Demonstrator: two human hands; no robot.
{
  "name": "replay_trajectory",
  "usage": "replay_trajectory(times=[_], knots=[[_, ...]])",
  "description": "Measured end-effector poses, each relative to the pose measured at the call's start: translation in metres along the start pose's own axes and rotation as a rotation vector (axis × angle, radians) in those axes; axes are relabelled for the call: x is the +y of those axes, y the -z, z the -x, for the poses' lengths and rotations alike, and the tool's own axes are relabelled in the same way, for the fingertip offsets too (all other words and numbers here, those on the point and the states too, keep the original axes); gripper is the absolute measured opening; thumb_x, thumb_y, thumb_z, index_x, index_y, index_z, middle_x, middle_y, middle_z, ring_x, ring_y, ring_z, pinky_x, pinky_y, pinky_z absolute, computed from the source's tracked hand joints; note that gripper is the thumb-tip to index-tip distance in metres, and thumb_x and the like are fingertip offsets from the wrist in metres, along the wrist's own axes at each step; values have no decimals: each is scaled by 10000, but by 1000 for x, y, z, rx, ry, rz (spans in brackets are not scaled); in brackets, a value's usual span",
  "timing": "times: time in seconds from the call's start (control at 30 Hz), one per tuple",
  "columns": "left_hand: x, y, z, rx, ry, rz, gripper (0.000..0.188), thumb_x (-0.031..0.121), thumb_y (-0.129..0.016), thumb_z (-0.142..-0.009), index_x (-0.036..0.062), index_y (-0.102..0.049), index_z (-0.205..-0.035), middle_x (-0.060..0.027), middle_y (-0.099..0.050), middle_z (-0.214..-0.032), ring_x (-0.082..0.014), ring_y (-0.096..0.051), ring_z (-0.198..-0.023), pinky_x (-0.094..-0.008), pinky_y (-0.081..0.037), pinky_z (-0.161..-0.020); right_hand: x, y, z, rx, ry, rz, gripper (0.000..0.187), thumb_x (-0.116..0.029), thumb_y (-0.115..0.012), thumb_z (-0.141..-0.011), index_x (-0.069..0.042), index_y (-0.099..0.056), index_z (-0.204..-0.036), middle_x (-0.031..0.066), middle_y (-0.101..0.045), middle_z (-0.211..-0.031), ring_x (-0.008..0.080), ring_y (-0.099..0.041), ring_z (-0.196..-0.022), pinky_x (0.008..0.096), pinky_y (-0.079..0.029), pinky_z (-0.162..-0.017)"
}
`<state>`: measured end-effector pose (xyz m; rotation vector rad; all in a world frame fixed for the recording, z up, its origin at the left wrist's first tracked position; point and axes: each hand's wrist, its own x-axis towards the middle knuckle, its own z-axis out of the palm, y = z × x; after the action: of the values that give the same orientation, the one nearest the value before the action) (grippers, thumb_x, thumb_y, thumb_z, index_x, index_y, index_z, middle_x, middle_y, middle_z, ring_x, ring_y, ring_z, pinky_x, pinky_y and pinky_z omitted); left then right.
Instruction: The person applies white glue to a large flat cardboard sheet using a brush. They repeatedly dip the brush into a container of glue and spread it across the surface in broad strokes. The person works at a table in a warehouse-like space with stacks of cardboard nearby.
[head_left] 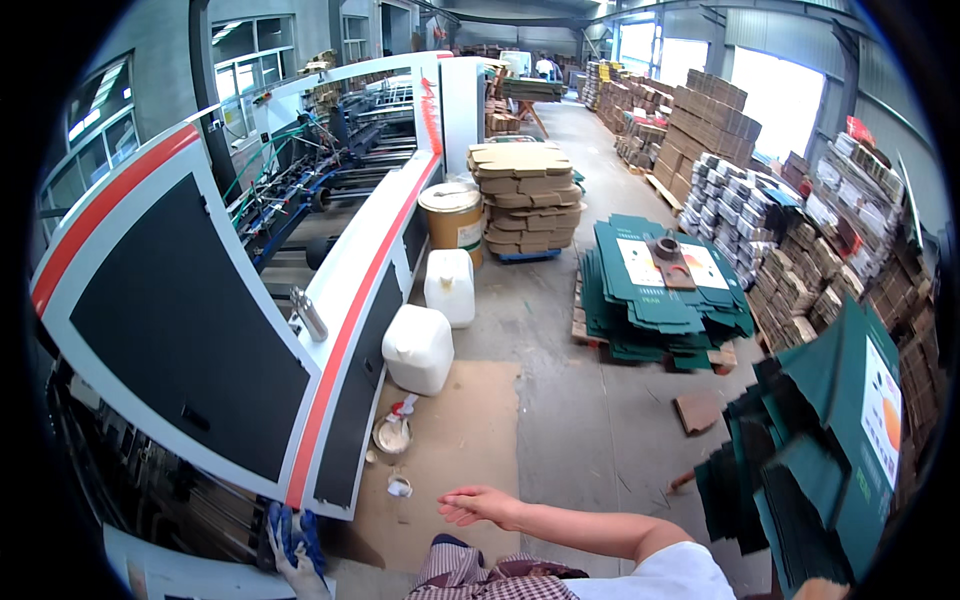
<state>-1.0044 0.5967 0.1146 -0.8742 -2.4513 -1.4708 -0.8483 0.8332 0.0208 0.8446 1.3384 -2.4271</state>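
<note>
My left hand (pixel 293 545), in a white work glove with blue-coated fingers, is at the lower corner of a large white machine (pixel 345 250) with red trim and dark panels. Its fingers point up and lie apart against or close to the machine's edge; I see nothing held in them. Bare and empty, my right hand (pixel 478 507) reaches across in front of my checked apron (pixel 480 575), fingers stretched out. Below it is a tan sheet (pixel 470 440) on the floor. Near the machine's base stand an open tub (pixel 392 434) of pale material and a small white cup (pixel 399 486).
White jerrycans (pixel 418 350) and a brown drum (pixel 452 215) line the machine's side. Beyond stands a cardboard stack (pixel 525 200). Green printed sheets (pixel 640 290) are piled on a pallet, with more green sheets (pixel 820 460) at near right. Bundled stacks (pixel 715 210) line the right wall.
</note>
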Motion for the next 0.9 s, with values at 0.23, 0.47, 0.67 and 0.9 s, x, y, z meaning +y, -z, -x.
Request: replay_trajectory(times=[0.23,0.47,0.67,0.9], knots=[[-5,-56,-43,-123,47,-147,411,250,-481,-848,-41,-453,-1137,-162,-503,-1111,-247,-495,-1015,-351,-400,-869,-72,10,-96,-39,142,109,334,-295,-516,-860,-74,-512,-1111,-1,-590,-971,79,-552,-826,220,-450,-695],[-50,-115,-75,-239,133,-121,387,243,-466,-863,-32,-456,-1135,-153,-533,-1065,-190,-519,-894,-306,-424,-772,-111,36,-166,12,142,219,365,-274,-595,-791,-57,-534,-1077,12,-594,-925,96,-558,-794,238,-457,-678],[-29,-148,-107,28,416,308,384,256,-526,-845,-58,-521,-1066,-112,-588,-1014,-109,-532,-712,-233,-421,-640,-136,77,-257,175,395,566,450,-333,-664,-708,-47,-559,-1040,71,-618,-904,154,-583,-837,297,-468,-755],[-11,-143,-95,160,735,321,365,205,-554,-820,-58,-516,-1071,-108,-600,-974,-109,-567,-723,-230,-445,-654,-213,76,-368,118,381,721,764,-306,-713,-651,4,-353,-1249,176,-460,-1196,264,-480,-1056,324,-391,-895]])
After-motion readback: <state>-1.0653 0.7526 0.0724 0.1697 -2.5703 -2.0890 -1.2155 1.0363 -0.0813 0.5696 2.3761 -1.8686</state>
